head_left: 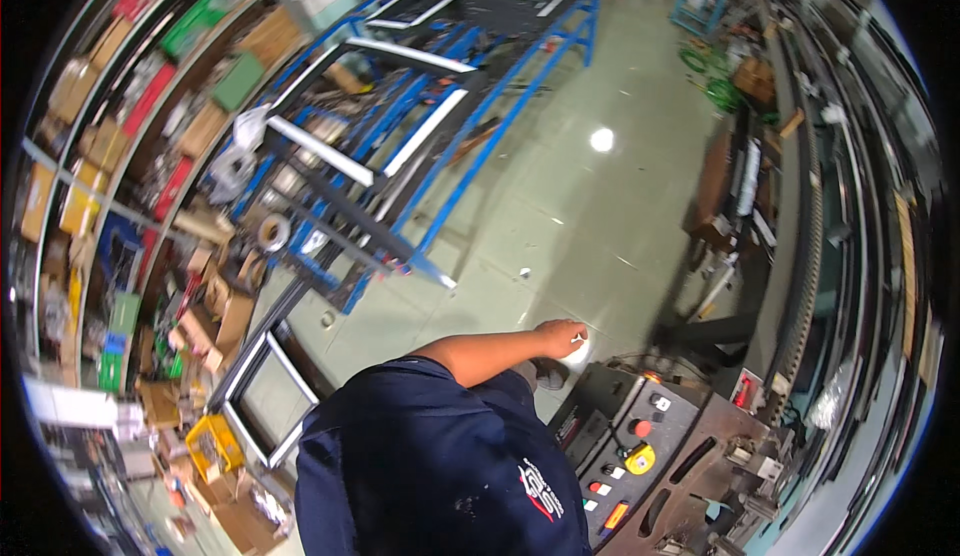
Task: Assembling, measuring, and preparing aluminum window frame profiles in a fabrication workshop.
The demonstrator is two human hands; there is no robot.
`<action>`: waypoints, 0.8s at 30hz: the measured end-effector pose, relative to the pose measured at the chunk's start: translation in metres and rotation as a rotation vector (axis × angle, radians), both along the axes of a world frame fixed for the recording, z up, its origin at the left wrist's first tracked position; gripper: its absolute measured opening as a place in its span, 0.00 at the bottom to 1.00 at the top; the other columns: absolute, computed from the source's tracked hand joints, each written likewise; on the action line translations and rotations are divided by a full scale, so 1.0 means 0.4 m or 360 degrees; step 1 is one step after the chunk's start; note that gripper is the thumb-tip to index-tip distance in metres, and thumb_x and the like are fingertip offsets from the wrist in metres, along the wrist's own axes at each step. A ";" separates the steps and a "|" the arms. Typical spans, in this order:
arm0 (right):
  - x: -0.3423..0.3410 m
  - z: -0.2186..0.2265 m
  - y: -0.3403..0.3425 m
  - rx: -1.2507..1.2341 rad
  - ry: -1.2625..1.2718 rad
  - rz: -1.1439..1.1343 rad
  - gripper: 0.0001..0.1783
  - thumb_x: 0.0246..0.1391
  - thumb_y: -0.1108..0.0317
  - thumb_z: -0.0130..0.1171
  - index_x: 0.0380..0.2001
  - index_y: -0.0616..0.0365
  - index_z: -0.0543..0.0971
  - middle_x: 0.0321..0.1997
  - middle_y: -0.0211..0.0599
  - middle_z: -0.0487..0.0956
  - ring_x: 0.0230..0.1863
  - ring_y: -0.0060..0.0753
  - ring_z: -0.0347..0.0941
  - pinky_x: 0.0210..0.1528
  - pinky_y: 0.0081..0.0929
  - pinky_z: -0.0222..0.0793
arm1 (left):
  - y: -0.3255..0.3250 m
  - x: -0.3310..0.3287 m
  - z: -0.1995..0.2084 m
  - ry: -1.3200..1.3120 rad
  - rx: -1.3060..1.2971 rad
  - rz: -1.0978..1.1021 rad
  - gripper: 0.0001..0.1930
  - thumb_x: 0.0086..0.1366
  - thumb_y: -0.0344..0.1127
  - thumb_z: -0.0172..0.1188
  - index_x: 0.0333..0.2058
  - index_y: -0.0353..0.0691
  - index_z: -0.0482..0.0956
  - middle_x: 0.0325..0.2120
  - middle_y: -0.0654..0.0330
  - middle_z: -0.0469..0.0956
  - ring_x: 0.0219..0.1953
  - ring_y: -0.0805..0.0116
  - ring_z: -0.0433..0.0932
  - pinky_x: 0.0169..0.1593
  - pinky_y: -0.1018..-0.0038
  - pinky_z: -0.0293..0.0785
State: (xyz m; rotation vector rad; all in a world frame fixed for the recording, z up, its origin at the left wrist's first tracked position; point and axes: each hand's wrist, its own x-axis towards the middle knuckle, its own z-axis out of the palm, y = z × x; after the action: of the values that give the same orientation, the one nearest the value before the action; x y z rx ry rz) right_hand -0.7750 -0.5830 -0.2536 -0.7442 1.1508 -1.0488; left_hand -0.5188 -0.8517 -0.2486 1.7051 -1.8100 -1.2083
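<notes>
My left hand (562,338) is held out across the front of my body, its fingers curled closed. Something small and pale shows at the fingertips, too small and blurred to name. Beneath the hand lies the green floor, with a bright light reflection beside the fingers. Nearest to it, at the lower right, stands a machine control panel (650,426) with a red push button (640,427), a yellow round switch (639,458) and several smaller buttons. My right hand is out of sight.
At the upper left a blue metal rack (520,121) bears black and white frames. Another rectangular frame (240,396) leans beside a yellow bin (214,446) at the lower left. Shelves of boxes (240,81) line the left; long profiles (905,286) fill the right.
</notes>
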 end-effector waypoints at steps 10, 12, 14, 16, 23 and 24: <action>0.951 0.110 -0.192 -0.0211 -0.0191 0.0677 0.27 0.70 0.48 0.54 0.53 0.65 0.77 0.46 0.47 0.82 0.47 0.50 0.76 0.56 0.43 0.73 | 0.431 0.508 0.043 -0.0349 -0.0396 0.1600 0.16 0.66 0.40 0.62 0.51 0.46 0.78 0.43 0.55 0.84 0.49 0.51 0.82 0.53 0.57 0.76; 1.101 0.092 -0.266 -0.0269 -0.0196 0.0670 0.27 0.70 0.48 0.55 0.52 0.65 0.77 0.45 0.48 0.82 0.46 0.50 0.77 0.55 0.43 0.74 | 0.414 0.612 0.023 -0.0234 -0.0330 0.1899 0.16 0.66 0.39 0.62 0.52 0.45 0.77 0.43 0.53 0.84 0.48 0.51 0.83 0.53 0.58 0.77; 1.145 0.152 -0.249 -0.0147 -0.0390 0.0629 0.26 0.70 0.48 0.54 0.51 0.65 0.77 0.44 0.47 0.81 0.45 0.49 0.77 0.54 0.42 0.73 | 0.422 0.703 0.016 -0.0122 -0.0214 0.2232 0.19 0.66 0.39 0.62 0.54 0.44 0.76 0.44 0.52 0.85 0.48 0.51 0.83 0.53 0.58 0.77; 1.195 0.169 -0.273 -0.0054 -0.0595 0.0527 0.26 0.70 0.48 0.54 0.50 0.64 0.77 0.42 0.46 0.80 0.44 0.48 0.76 0.52 0.42 0.73 | 0.389 0.780 0.002 -0.0005 -0.0122 0.2502 0.21 0.65 0.38 0.62 0.56 0.44 0.75 0.44 0.51 0.85 0.48 0.52 0.83 0.53 0.59 0.77; 1.430 0.349 -0.389 0.0277 -0.1416 0.0171 0.24 0.71 0.46 0.51 0.46 0.60 0.76 0.37 0.42 0.77 0.40 0.43 0.75 0.48 0.40 0.72 | 0.247 1.067 -0.087 -0.0007 0.0205 0.3191 0.26 0.65 0.35 0.58 0.62 0.37 0.73 0.52 0.47 0.83 0.54 0.46 0.82 0.56 0.56 0.79; 1.456 0.353 -0.392 0.0344 -0.1533 0.0125 0.24 0.71 0.46 0.51 0.45 0.60 0.76 0.37 0.42 0.77 0.39 0.43 0.74 0.47 0.39 0.72 | 0.248 1.112 -0.089 -0.0019 0.0203 0.3201 0.26 0.65 0.35 0.58 0.62 0.37 0.73 0.52 0.47 0.83 0.54 0.46 0.82 0.56 0.56 0.79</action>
State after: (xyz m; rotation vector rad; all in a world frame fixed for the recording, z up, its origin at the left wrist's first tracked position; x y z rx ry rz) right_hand -0.1925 -0.7399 -0.1126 -0.0558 0.3798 -1.0099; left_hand -0.0741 -0.7523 -0.2843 2.1948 0.4744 -0.2558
